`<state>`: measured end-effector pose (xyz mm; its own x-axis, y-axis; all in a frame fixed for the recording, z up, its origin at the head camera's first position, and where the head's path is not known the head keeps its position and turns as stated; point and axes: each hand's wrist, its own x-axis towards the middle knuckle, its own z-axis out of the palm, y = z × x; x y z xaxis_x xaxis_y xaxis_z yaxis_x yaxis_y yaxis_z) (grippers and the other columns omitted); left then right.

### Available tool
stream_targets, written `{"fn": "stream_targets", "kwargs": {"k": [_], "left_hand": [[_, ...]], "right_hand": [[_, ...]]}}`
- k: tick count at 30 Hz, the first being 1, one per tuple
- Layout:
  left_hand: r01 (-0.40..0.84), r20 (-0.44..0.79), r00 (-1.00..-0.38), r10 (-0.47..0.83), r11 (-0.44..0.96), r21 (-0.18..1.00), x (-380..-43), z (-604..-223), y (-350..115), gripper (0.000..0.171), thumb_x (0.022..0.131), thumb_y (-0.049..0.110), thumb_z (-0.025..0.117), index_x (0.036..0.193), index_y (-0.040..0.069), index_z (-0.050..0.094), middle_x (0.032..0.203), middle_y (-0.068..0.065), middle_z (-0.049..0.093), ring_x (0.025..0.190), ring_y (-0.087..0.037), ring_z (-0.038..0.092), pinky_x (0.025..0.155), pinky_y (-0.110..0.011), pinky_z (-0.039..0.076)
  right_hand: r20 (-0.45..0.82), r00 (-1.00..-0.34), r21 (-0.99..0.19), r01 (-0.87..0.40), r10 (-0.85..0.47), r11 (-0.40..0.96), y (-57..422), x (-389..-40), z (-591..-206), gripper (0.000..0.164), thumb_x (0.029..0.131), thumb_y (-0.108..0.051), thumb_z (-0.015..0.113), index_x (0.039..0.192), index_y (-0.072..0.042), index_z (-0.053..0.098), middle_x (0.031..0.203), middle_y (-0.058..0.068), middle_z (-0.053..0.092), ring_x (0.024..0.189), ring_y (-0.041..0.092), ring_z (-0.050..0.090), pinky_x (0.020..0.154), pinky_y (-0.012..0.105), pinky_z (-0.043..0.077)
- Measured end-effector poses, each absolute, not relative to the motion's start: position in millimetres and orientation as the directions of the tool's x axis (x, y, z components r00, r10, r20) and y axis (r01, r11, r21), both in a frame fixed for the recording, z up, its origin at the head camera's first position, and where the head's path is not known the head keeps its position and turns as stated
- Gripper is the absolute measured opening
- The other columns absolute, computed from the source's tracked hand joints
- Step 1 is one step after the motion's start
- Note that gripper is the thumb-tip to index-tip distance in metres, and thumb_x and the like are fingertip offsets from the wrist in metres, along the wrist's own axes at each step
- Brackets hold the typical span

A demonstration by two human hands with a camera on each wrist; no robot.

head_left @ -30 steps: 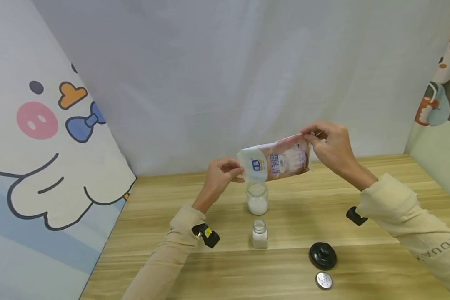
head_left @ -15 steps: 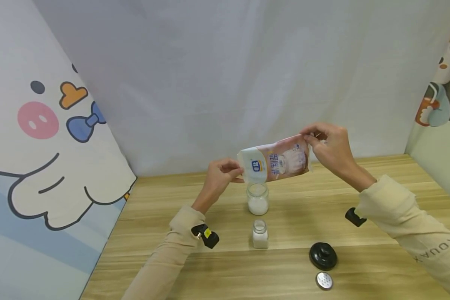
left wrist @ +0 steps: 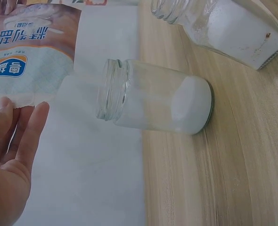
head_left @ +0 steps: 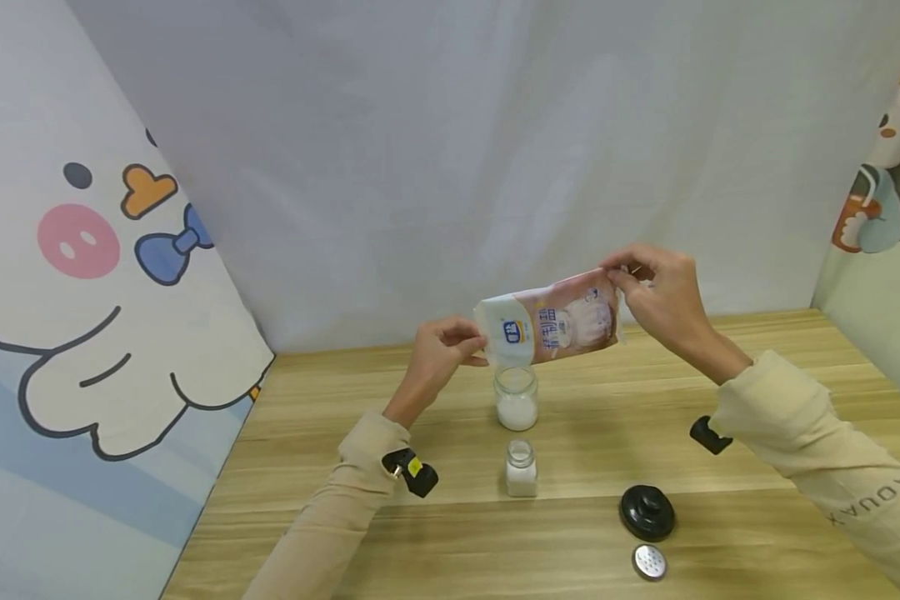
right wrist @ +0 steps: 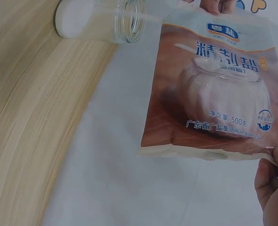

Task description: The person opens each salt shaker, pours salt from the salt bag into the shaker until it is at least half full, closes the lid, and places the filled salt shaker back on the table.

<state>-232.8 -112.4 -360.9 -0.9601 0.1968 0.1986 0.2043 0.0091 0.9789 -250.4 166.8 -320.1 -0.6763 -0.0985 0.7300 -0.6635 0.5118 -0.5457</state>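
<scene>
A brown and pale-blue salt bag (head_left: 547,321) is held tilted above the table, its left end lower. My left hand (head_left: 441,354) pinches the bag's lower left end between thumb and fingers. At the upper right corner, my right hand (head_left: 663,292) pinches the other end. Under the bag's low corner stands a round glass jar (left wrist: 158,96), partly filled with white salt (left wrist: 192,104). A thin white stream (right wrist: 152,19) runs from the bag's corner to the jar mouth in the right wrist view. Nearer me is a smaller glass bottle (head_left: 521,471) holding white grains, uncapped.
A black knobbed lid (head_left: 647,512) lies on the wooden table (head_left: 330,533) at the front right. Just in front of it is a small silver cap with holes (head_left: 649,562). A grey-white curtain (head_left: 450,167) hangs behind the table, with cartoon-printed panels at both sides.
</scene>
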Motion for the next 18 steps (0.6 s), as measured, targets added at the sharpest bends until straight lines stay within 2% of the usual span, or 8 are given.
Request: {"fn": "stream_targets", "kwargs": {"k": [6, 12, 18], "left_hand": [[0.204, 0.198, -0.961, 0.194, 0.01, 0.979, -232.0, -360.0, -112.0, 0.005, 0.085, -0.011, 0.062, 0.089, -0.014, 0.062, 0.083, -0.019, 0.063, 0.076, -0.021, 0.064, 0.073, -0.044, 0.058], [0.202, 0.195, -0.961, 0.195, 0.016, 0.979, -235.3, -363.5, -112.5, 0.01, 0.085, -0.01, 0.063, 0.091, -0.017, 0.06, 0.084, -0.02, 0.063, 0.076, -0.021, 0.064, 0.073, -0.044, 0.058], [0.202, 0.199, -0.962, 0.189, 0.0, 0.979, -246.3, -377.8, -114.8, 0.01, 0.084, -0.008, 0.065, 0.091, -0.015, 0.062, 0.084, -0.018, 0.064, 0.076, -0.02, 0.064, 0.072, -0.043, 0.059]], "right_hand": [[0.733, -0.674, -0.545, -0.667, -0.099, 0.508, 166.4, -249.7, -320.0, 0.014, 0.086, 0.009, 0.059, 0.089, 0.002, 0.071, 0.083, 0.012, 0.069, 0.068, 0.007, 0.057, 0.063, 0.012, 0.045], [0.735, -0.671, -0.541, -0.666, -0.097, 0.514, 166.3, -249.0, -320.0, 0.014, 0.086, 0.008, 0.059, 0.09, 0.002, 0.071, 0.083, 0.012, 0.069, 0.068, 0.006, 0.056, 0.063, 0.012, 0.045], [0.738, -0.669, -0.541, -0.667, -0.091, 0.513, 165.7, -248.3, -319.7, 0.014, 0.086, 0.008, 0.059, 0.089, 0.002, 0.071, 0.083, 0.012, 0.069, 0.068, 0.006, 0.056, 0.063, 0.012, 0.045]]}}
